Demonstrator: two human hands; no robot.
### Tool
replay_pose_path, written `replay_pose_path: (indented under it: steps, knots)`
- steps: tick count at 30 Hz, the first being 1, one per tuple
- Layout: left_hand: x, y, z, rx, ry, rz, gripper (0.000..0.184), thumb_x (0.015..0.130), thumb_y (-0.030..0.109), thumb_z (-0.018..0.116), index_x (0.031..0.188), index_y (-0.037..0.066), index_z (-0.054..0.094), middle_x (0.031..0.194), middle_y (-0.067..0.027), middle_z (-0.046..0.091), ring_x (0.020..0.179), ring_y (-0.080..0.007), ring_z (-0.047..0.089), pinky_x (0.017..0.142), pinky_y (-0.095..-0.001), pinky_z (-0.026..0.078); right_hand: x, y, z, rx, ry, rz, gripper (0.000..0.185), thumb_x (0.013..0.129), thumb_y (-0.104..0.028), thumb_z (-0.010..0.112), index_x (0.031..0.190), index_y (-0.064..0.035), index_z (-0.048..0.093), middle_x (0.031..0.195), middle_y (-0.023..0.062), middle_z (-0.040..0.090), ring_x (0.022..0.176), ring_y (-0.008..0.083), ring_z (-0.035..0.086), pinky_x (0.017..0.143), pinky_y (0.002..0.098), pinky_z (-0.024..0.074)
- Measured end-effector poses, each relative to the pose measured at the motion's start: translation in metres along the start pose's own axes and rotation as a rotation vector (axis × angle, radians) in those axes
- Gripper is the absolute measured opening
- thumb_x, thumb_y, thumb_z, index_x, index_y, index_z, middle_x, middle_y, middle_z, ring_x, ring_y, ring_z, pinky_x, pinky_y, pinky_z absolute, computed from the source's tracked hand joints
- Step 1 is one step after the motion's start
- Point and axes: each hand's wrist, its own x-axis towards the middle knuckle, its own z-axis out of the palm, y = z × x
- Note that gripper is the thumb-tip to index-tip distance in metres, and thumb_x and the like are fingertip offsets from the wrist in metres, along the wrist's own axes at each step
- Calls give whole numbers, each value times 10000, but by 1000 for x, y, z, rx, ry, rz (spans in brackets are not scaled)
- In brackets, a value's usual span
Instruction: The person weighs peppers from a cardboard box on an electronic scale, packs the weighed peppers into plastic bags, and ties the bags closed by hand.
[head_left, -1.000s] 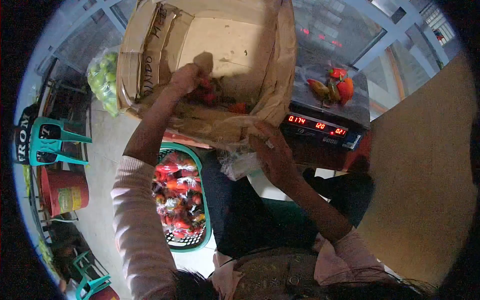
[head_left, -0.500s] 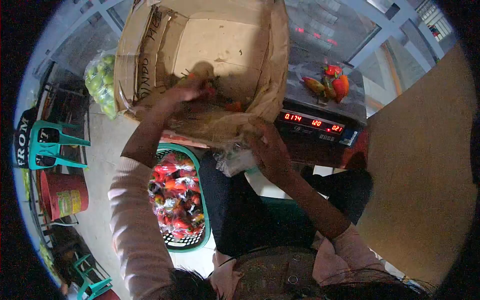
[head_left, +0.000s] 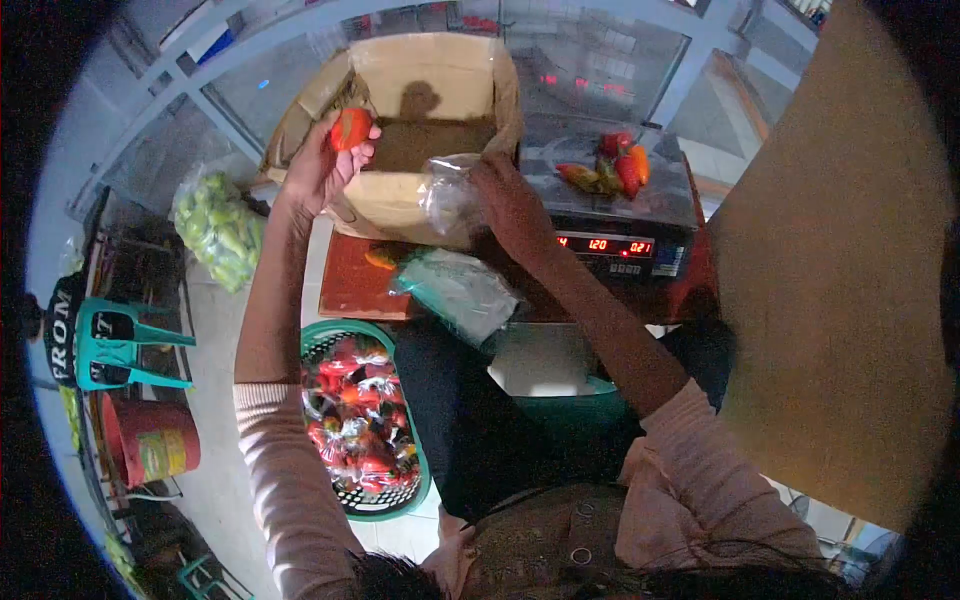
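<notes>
My left hand [head_left: 318,172] is closed around a red pepper [head_left: 350,130], held up over the left front of the cardboard box [head_left: 400,205]. My right hand [head_left: 508,205] is at the box's front right corner, fingers closed on a clear plastic bag [head_left: 448,195] that hangs in front of the box. To the right, several red, orange and greenish peppers [head_left: 628,172] lie on the platform of a digital scale [head_left: 668,205] with red lit digits. A stack of clear plastic bags [head_left: 460,290] lies on the red-brown table [head_left: 350,290], beside a small orange pepper [head_left: 380,258].
A green basket [head_left: 423,470] of bagged red peppers stands on the floor by my left leg. A bag of green vegetables [head_left: 215,225] sits left of the box. Farther left are a green plastic chair [head_left: 100,345] and a red bucket [head_left: 150,440]. A brown panel [head_left: 830,280] rises at right.
My left hand has come up out of the box with the red pepper. The box, earlier tipped toward me, now sits farther back. The bag in my right hand is raised, and the table front shows.
</notes>
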Motion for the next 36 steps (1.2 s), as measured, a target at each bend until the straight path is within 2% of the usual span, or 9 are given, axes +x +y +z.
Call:
replay_pose_path:
  steps: [3,6,8,10,12,16,22,30,36]
  knots:
    - [-17,3,44,17,73,46,351,934,299,412,1098,-8,463,969,-133,568,768,-200,596,711,-261,521,12,5,-1,-40,-106,46,277,795,-10,467,1070,2,487,1097,238,466,1016,396,495,880,433,420]
    - [-47,-14,78,114,228,157,346,923,308,433,1091,9,482,1012,-128,558,843,-187,585,741,-263,506,2,8,-1,-98,55,-62,268,805,-25,456,1071,4,477,1084,248,466,989,404,505,855,443,427]
    - [-73,-32,81,111,183,122,309,920,319,439,1045,42,494,972,-95,545,845,-158,562,682,-241,491,-13,0,-12,89,103,93,269,801,-33,459,1067,8,465,1073,248,469,966,405,512,830,453,431]
    - [-98,-69,106,4,474,115,294,921,332,435,1016,59,492,932,-78,540,815,-145,538,657,-250,451,-37,-13,-31,167,204,-23,277,794,-44,466,1065,12,467,1064,240,478,951,399,519,811,454,437]
    - [-127,-101,93,13,201,9,328,926,363,423,1024,56,484,936,-70,542,832,-166,531,705,-268,427,-73,-15,-43,49,-68,120,299,768,-79,503,1057,-2,488,998,212,507,914,378,535,774,455,447]
    - [-149,-167,144,-68,361,155,431,925,423,391,1121,46,463,1003,-89,542,899,-202,536,818,-314,421,-156,-19,-52,-90,-442,180,338,801,-164,530,1115,-44,496,1037,186,530,972,354,533,829,439,442]
    - [-162,-236,188,297,234,80,500,931,420,369,1253,38,399,1107,-96,524,1002,-198,498,886,-327,383,-208,-36,-63,569,-522,523,488,860,-382,543,1224,-68,462,1142,103,531,1037,252,524,904,374,408]
    - [-184,-260,223,339,153,68,545,887,338,500,1313,39,336,1194,-102,469,1092,-216,439,924,-323,363,-243,-25,-51,1147,-273,1019,487,857,-456,535,1180,-93,507,1027,25,557,912,120,522,793,277,428]
    - [-204,-245,244,755,303,-16,497,834,207,562,1279,56,401,1243,-149,464,1160,-272,441,985,-375,329,-246,-1,-37,1243,-98,866,491,830,-443,581,1131,-61,517,1005,39,558,897,134,536,790,292,439]
